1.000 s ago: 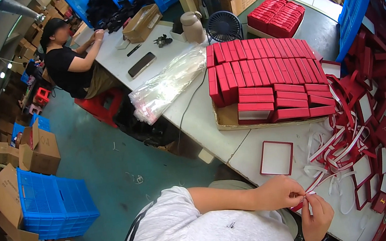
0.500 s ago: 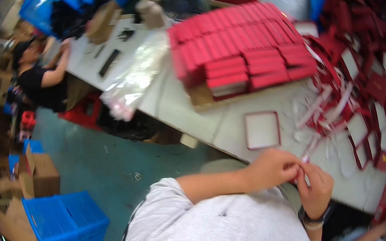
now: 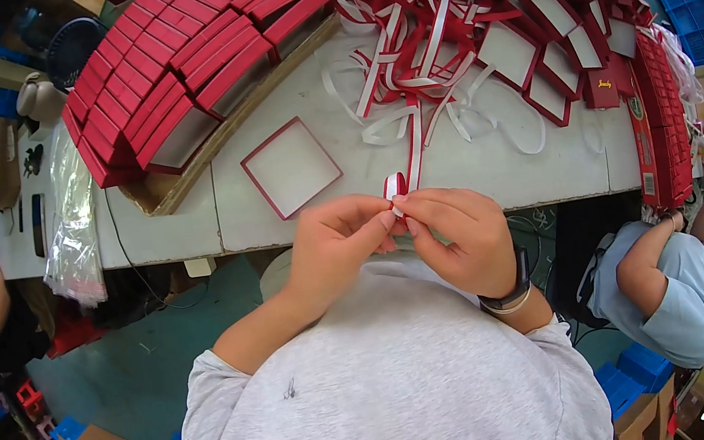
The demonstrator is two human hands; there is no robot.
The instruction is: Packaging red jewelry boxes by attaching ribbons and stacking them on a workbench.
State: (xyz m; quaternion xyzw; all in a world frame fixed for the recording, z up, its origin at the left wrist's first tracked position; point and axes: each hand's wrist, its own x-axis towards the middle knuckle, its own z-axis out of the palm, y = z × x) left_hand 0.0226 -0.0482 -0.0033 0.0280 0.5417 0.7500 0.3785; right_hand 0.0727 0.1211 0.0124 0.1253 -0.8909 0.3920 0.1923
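Both hands meet at the table's near edge, pinching a looped red and white ribbon (image 3: 395, 184). My left hand (image 3: 338, 238) grips the loop from the left between thumb and fingers. From the right, my right hand (image 3: 461, 231) pinches the same loop, with a dark band on its wrist. A tail of this ribbon runs away from the fingers toward a tangled heap of red and white ribbons (image 3: 409, 52). Just beyond my left hand lies a square box part (image 3: 291, 167), white inside with a red rim.
Stacked red boxes (image 3: 164, 57) fill a cardboard tray (image 3: 183, 183) at the far left. Loose dark red boxes and lids (image 3: 538, 33) pile up at the far right. A clear plastic bag (image 3: 72, 221) lies at left. Co-workers sit at both sides, one in light blue (image 3: 668, 291).
My view has swung to the right and now faces the table squarely. Both hands stay together on the ribbon, whose loop now shows above the fingertips.
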